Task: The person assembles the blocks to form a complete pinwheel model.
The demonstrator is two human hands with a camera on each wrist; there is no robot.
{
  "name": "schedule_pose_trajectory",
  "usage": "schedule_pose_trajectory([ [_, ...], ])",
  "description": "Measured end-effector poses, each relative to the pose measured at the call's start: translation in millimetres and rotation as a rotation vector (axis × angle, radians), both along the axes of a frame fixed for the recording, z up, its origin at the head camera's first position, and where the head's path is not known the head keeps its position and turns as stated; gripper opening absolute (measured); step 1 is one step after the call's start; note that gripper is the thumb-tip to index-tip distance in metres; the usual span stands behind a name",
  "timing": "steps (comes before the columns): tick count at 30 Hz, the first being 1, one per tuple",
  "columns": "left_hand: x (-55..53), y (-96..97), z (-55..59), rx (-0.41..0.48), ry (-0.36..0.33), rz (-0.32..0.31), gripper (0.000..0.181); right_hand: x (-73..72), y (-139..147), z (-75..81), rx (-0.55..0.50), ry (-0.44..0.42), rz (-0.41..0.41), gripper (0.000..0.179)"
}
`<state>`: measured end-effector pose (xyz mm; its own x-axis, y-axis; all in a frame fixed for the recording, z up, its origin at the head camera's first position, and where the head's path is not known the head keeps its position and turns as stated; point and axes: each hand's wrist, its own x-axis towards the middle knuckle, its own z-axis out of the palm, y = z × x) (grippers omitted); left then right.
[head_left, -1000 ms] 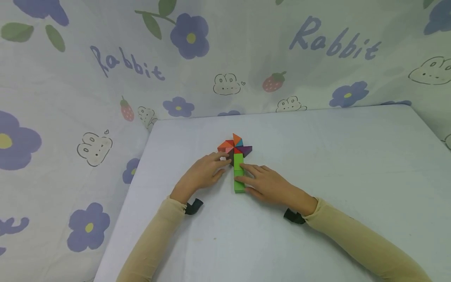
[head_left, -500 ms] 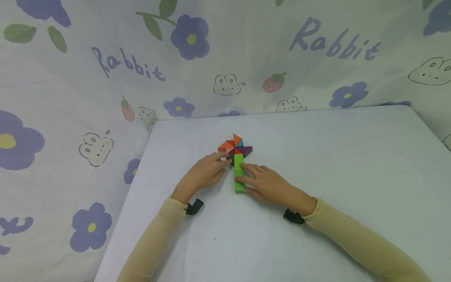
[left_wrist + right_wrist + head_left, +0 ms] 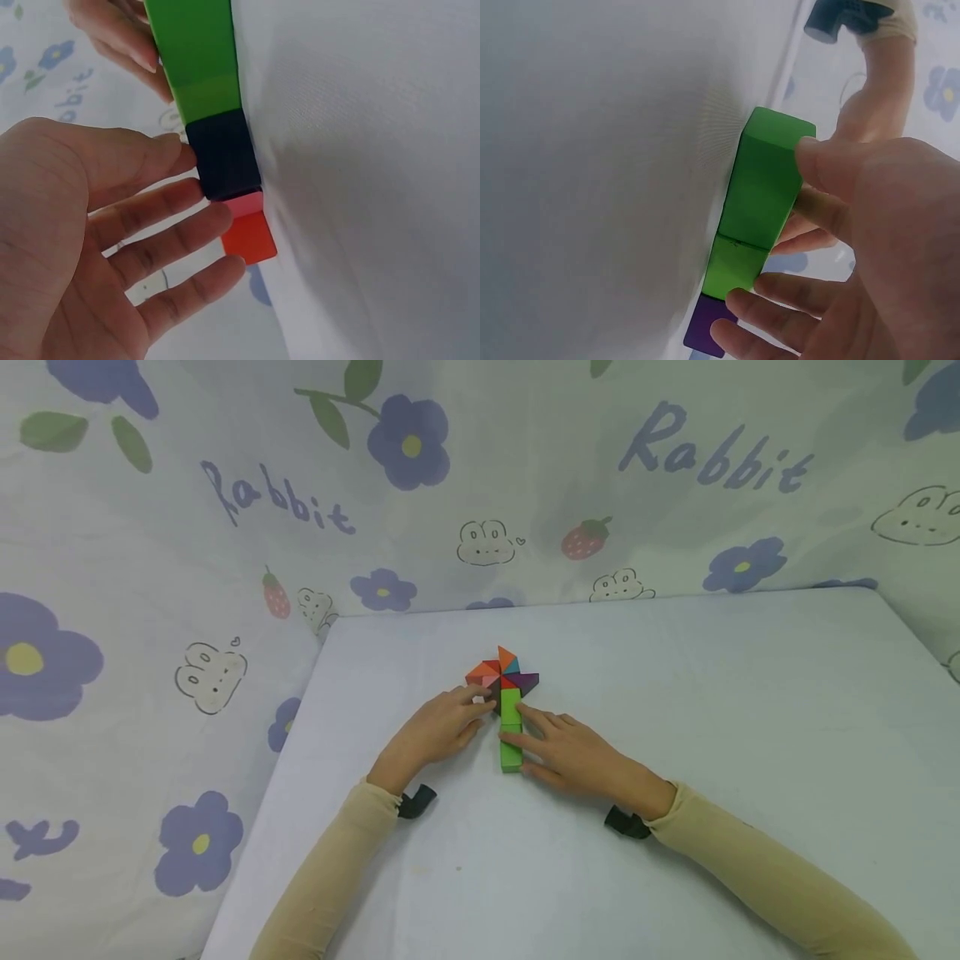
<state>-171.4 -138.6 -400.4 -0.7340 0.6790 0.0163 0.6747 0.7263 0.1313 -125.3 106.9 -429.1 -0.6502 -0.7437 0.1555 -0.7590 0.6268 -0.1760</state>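
Two bright green blocks lie end to end in a line on the white table. At their far end, several triangular blocks form a pinwheel shape, among them an orange one, a purple one and a dark one. My left hand is at the pinwheel's left, its extended fingertips at the dark, pink and orange-red blocks. From the right, my right hand rests its loosely extended fingers on the green blocks, thumb by the near end. Fingers partly hide the dark block and the green ones.
The white tabletop spreads around the blocks. A cloth printed with flowers and rabbits hangs behind and on the left. A dark curved piece sits at each wrist, one at the left wrist and one at the right wrist.
The head view has shifted very slightly. Both hands and the blocks keep the same places relative to each other.
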Motion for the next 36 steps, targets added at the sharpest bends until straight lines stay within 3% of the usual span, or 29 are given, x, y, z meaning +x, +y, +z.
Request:
schedule_pose_trajectory([
  [7, -0.4, -0.9, 1.6, -0.001, -0.003, 0.001, 0.038, -0.5, 0, 3.4, 0.017, 0.014, -0.024, 0.056],
  [11, -0.6, -0.4, 2.8, -0.007, 0.002, 0.008, 0.038, 1.2, -1, 6.1, 0.008, 0.09, -0.046, 0.055],
  [18, -0.6, -1.2, 3.0, -0.032, 0.0, 0.002, 0.036, 10.5, -6, 5.7, 0.034, 0.201, 0.024, 0.047],
  [36, -2.7, -1.2, 0.5, -0.044, -0.007, 0.004, 0.038, 9.2, -13, 2.3, -0.091, 0.142, 0.015, 0.035],
])
